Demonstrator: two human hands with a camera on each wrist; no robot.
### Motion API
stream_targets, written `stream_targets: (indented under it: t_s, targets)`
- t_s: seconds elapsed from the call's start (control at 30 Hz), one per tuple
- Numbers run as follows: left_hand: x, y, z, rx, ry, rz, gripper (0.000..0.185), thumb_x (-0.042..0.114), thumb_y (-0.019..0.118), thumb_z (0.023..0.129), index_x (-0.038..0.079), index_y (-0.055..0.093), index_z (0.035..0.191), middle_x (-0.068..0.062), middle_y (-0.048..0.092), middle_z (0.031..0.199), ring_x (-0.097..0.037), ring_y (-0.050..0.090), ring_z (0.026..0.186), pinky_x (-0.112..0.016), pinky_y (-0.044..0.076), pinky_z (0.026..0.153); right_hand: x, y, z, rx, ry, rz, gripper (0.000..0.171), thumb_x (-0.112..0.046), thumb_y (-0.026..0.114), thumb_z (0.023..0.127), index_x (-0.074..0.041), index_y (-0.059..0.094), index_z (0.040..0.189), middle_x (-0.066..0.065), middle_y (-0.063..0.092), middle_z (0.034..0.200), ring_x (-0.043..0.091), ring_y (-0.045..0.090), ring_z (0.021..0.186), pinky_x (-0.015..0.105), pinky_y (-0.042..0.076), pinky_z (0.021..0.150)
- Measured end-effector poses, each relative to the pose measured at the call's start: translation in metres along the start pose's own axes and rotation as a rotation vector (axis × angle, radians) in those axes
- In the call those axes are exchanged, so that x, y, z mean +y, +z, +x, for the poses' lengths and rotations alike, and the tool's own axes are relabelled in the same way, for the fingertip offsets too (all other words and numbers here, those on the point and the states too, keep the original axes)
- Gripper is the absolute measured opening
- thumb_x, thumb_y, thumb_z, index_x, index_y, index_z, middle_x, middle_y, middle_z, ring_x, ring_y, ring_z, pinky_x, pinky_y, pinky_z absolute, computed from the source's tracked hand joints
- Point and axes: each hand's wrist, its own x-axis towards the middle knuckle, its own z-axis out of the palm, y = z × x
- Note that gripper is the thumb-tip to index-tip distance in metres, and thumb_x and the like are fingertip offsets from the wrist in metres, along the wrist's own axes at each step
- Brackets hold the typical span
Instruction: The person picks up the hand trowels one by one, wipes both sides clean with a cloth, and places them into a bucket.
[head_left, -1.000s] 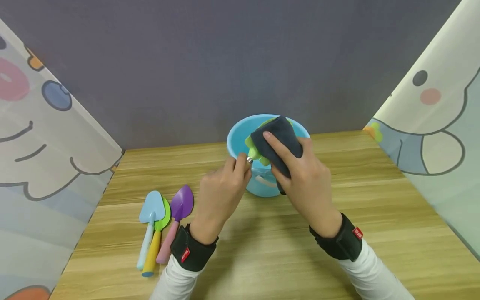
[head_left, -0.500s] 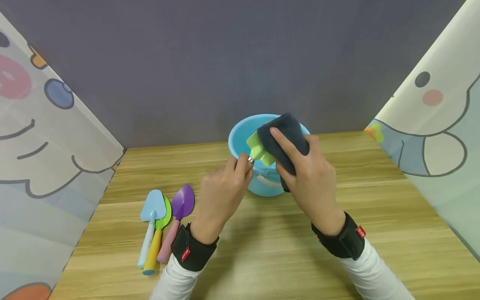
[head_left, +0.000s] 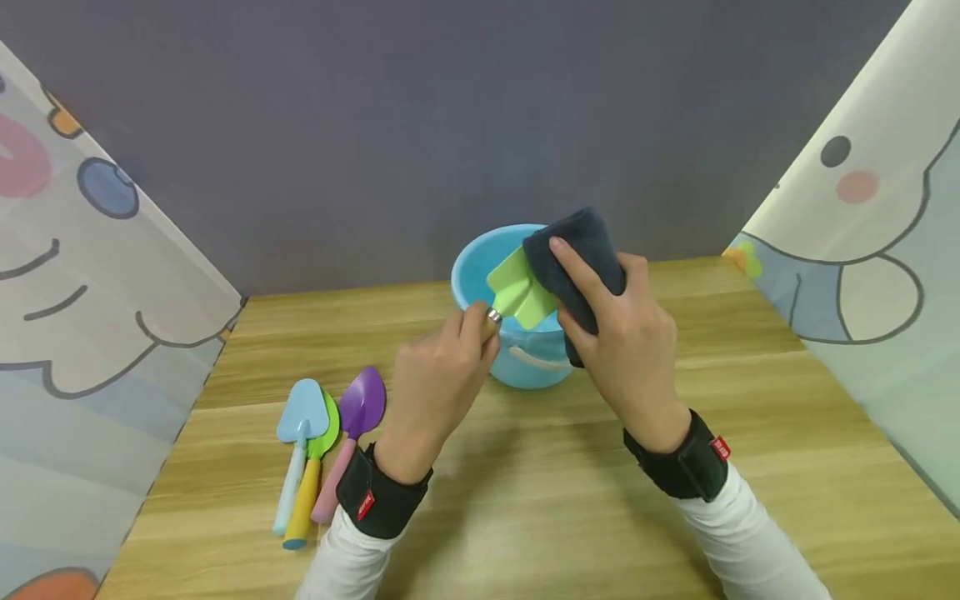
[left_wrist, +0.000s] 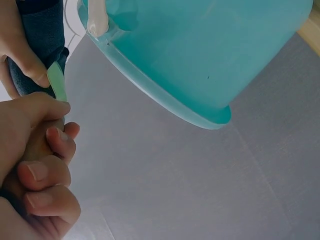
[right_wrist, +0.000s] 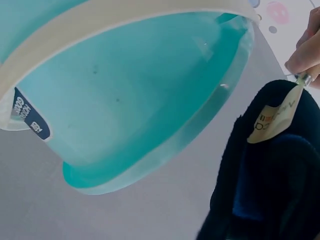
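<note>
At frame centre, the left hand (head_left: 435,387) curls its fingers (left_wrist: 47,172) tight round the handle of a green spade (head_left: 520,292), held above the bucket (head_left: 480,275). The right hand (head_left: 626,342) grips a dark cloth (head_left: 573,242) against the blade's upper right.

Bare wooden table (head_left: 675,517) lies open right of the blue bucket (head_left: 480,275); three toy shovels (head_left: 322,442) crowd its left.
</note>
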Motion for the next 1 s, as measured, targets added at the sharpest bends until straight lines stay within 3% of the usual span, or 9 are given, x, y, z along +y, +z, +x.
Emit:
stream_targets:
  t_s: [0.27,0.5,0.7,1.0]
  targets:
    - [-0.001,0.000,-0.003,-0.002,-0.055,-0.050,0.012,0.015,0.068,0.095,0.009,0.058,0.097,0.002,0.041,0.059,-0.008,0.025,0.042,-0.023,0.021,0.038,0.010,0.005,0.004,0.006,0.047,0.017,0.060,-0.023,0.071,0.095,-0.037,0.049,0.150,0.029,0.054,0.117,0.037,0.059,0.068,0.048,0.048,0.047]
    - [-0.002,0.000,-0.005,-0.049,-0.013,-0.031,0.022,0.010,0.064,0.093,0.017,0.058,0.113,0.003,0.038,0.060,-0.007,0.021,0.044,-0.022,0.015,0.041,0.019,0.003,0.006,0.031,0.097,0.034,0.058,-0.024,0.070,0.096,-0.037,0.050,0.149,0.030,0.055,0.117,0.040,0.058,0.068,0.052,0.048,0.052]
    - [-0.003,-0.001,-0.005,-0.106,-0.008,-0.029,0.031,0.008,0.067,0.089,0.021,0.058,0.116,0.003,0.036,0.060,-0.007,0.019,0.045,-0.021,0.012,0.045,0.023,0.000,0.008,0.047,0.136,0.019,0.060,-0.022,0.071,0.095,-0.039,0.049,0.149,0.030,0.056,0.118,0.041,0.056,0.064,0.053,0.046,0.051]
    - [-0.006,-0.001,-0.003,-0.111,-0.037,-0.053,0.028,0.007,0.068,0.091,0.018,0.062,0.115,0.001,0.049,0.067,-0.007,0.024,0.045,-0.021,0.015,0.043,0.030,-0.003,0.009,0.061,0.147,-0.016,0.058,-0.027,0.069,0.097,-0.039,0.048,0.149,0.031,0.055,0.118,0.044,0.058,0.068,0.057,0.048,0.053]
